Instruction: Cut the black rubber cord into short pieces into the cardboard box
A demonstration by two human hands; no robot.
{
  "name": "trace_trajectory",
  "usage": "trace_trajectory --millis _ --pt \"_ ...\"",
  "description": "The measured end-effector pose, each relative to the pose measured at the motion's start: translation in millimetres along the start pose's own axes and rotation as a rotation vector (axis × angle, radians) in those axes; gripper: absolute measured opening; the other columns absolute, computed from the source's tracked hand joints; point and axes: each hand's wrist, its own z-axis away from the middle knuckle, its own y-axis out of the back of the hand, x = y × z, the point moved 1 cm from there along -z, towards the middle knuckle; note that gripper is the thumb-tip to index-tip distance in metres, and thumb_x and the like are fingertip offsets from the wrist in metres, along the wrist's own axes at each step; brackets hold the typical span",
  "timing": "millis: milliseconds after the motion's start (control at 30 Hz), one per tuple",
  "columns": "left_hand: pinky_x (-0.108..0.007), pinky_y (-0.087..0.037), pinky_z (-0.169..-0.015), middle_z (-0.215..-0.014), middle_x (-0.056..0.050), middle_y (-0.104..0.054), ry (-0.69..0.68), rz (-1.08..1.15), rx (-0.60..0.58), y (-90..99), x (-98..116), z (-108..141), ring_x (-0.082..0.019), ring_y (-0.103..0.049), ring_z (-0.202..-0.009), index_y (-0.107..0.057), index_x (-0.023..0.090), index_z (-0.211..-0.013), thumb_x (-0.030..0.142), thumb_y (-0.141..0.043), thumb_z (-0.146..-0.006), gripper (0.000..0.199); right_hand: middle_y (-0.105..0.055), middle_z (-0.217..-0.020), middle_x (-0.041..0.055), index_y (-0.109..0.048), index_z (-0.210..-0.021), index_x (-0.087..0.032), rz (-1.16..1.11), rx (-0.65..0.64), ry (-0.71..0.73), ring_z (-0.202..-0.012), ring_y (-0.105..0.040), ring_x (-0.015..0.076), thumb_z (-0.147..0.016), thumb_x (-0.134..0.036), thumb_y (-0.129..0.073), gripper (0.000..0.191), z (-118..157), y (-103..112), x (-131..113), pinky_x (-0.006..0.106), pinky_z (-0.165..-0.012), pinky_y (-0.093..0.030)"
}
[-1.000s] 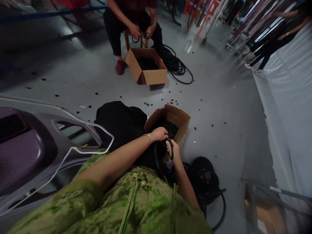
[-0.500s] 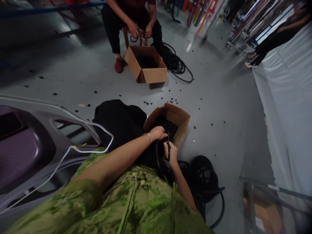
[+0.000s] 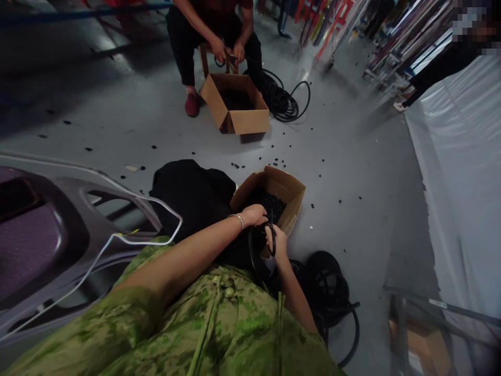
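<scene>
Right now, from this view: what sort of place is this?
Likely a workshop or factory floor: an open cardboard box with small black pieces inside, a coil of black tubing by a seated co-worker, and racks behind.

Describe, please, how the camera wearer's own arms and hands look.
The left hand and right hand wear no gloves. The left arm has a thin silvery bracelet and a short, mottled green sleeve; the right arm is bare where visible.
</scene>
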Motion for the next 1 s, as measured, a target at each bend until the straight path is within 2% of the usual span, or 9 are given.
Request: trace_trajectory --millis 200,367,500,633,800,1000 --pt "-0.02 -0.035 -0.046 -0.068 -0.004 -0.068 0.066 0.015 0.023 2.2 -0.6 0.4 -0.01 -0.055 -0.049 -0.072 0.015 -0.091 0.029 -0.05 -0.086 0.026 -0.06 -0.057 -0.0001 -0.072 -0.088 -0.017 0.057 0.056 0.053 -0.055 -0.054 0.0154 -0.089 -0.056 -0.047 0.046 7.5 -7.1 -6.1 0.024 -0.054 -0.041" --pt "-0.019 -0.035 -0.047 -0.07 -0.003 -0.069 0.079 0.058 0.044 0.6 -4.1 -3.8 -0.01 -0.056 -0.05 -0.072 0.015 -0.091 0.03 -0.052 -0.086 0.025 -0.057 -0.056 -0.0019 -0.071 -0.093 -0.016 0.031 0.067 -0.023 -0.049 -0.052 0.0132 -0.087 -0.056 -0.049 0.046 8.2 -10.6 1.5 0.023 -0.049 -0.041" --pt "-0.018 -0.034 -0.047 -0.072 -0.003 -0.068 0.048 0.128 0.051 -3.2 -6.3 -8.2 -0.008 -0.053 -0.048 -0.071 0.015 -0.093 0.03 -0.051 -0.088 0.025 -0.055 -0.057 -0.0033 -0.069 -0.105 -0.015 -0.114 -0.046 -0.083 -0.045 -0.049 0.0114 -0.084 -0.056 -0.054 0.048 9.4 -8.5 4.7 0.022 -0.045 -0.04" --pt "-0.018 -0.035 -0.046 -0.07 -0.001 -0.066 -0.028 0.228 0.068 -4.8 -5.8 -9.9 -0.008 -0.052 -0.047 -0.071 0.016 -0.093 0.032 -0.052 -0.087 0.025 -0.061 -0.068 -0.0001 -0.065 -0.113 -0.014 -0.329 -0.122 -0.053 -0.055 -0.056 0.0127 -0.085 -0.054 -0.055 0.049 10.2 -2.7 -1.5 0.024 -0.055 -0.047" --pt "-0.02 -0.038 -0.051 -0.072 0.0 -0.067 -0.127 0.294 0.078 -3.8 -3.4 -9.0 -0.009 -0.053 -0.049 -0.072 0.016 -0.092 0.035 -0.055 -0.085 0.026 -0.064 -0.075 0.002 -0.064 -0.115 -0.014 -0.403 -0.118 -0.052 -0.063 -0.058 0.0136 -0.087 -0.052 -0.057 0.047 10.4 4.8 -7.1 0.025 -0.062 -0.048" --pt "-0.021 -0.038 -0.052 -0.07 -0.001 -0.067 -0.145 0.327 0.101 -3.0 -2.4 -8.7 -0.01 -0.053 -0.05 -0.072 0.015 -0.093 0.035 -0.056 -0.084 0.027 -0.065 -0.079 0.0032 -0.06 -0.122 -0.014 -0.417 -0.071 -0.1 -0.067 -0.06 0.0147 -0.088 -0.049 -0.057 0.049 14.1 11.5 -8.7 0.026 -0.064 -0.049"
